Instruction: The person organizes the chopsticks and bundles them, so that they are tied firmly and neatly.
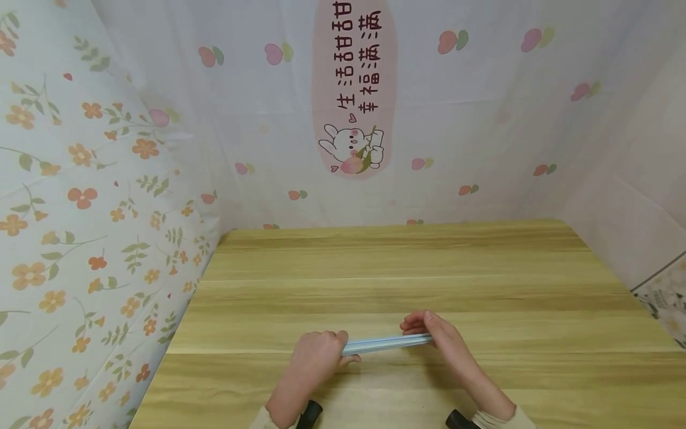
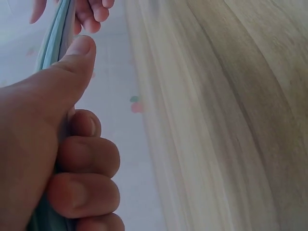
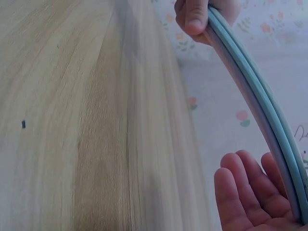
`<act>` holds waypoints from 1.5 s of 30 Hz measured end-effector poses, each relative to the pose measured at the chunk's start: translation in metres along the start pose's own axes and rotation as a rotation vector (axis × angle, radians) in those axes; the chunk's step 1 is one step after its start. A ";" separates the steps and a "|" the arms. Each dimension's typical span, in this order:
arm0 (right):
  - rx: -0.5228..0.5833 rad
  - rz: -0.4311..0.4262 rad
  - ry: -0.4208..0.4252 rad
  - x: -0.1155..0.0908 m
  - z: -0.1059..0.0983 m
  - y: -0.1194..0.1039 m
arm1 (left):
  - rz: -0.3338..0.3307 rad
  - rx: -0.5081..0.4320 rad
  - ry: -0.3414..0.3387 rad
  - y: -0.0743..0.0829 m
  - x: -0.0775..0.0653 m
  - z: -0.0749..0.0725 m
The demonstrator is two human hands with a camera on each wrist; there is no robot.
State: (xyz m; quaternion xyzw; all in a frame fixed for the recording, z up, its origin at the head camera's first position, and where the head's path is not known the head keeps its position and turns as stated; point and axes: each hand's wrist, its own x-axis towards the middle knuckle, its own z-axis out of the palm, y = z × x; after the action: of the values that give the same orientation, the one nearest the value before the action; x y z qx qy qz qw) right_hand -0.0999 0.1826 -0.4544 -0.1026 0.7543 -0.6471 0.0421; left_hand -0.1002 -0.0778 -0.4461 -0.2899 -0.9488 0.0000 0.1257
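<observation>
A slim bundle of pale blue, teal and lilac strips (image 1: 387, 344) spans the space between my two hands, just above the table. My left hand (image 1: 317, 359) grips its left end, fingers curled around and thumb laid along it, as the left wrist view shows with the thumb (image 2: 72, 60). At the other end my right hand (image 1: 442, 337) touches the bundle (image 3: 262, 101) near the palm. Its fingers (image 3: 231, 192) are extended and only slightly bent, not wrapped around the strips. What exactly the strips are, I cannot tell.
The wood-grain table (image 1: 375, 256) lies beneath both hands. A printed white cloth (image 1: 482, 119) hangs behind it, and a flowered cloth (image 1: 107, 238) hangs at the left. On the tabletop is a tiny dark bit (image 3: 23, 124). Black wrist devices (image 1: 309, 414) sit below the hands.
</observation>
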 end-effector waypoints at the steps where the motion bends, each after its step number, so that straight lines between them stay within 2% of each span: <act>1: -0.002 -0.001 0.007 0.000 0.001 0.000 | 0.002 0.005 0.001 0.000 0.000 0.000; 12: -0.100 -0.028 0.070 -0.004 0.005 0.001 | 0.030 0.051 0.017 0.000 0.001 -0.001; 16: -0.101 -0.046 0.057 -0.003 0.004 0.002 | 0.031 0.057 0.009 0.000 0.001 0.000; 25: -0.125 0.009 0.041 0.000 0.003 0.001 | 0.037 0.048 0.008 0.000 0.002 0.000; 33: -0.183 0.007 0.040 0.000 0.004 0.000 | 0.042 0.049 0.017 0.000 0.000 -0.001; 40: -0.197 0.032 0.026 -0.002 0.004 0.000 | 0.037 0.037 0.003 0.000 0.000 -0.003; 45: -0.185 0.016 0.020 -0.002 0.004 0.000 | 0.041 0.037 0.009 -0.001 0.000 -0.004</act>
State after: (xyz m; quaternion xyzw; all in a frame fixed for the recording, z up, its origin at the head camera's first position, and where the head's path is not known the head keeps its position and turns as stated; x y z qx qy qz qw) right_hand -0.0972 0.1788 -0.4548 -0.0935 0.8121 -0.5752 0.0304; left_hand -0.0996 -0.0789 -0.4426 -0.3071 -0.9418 0.0189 0.1353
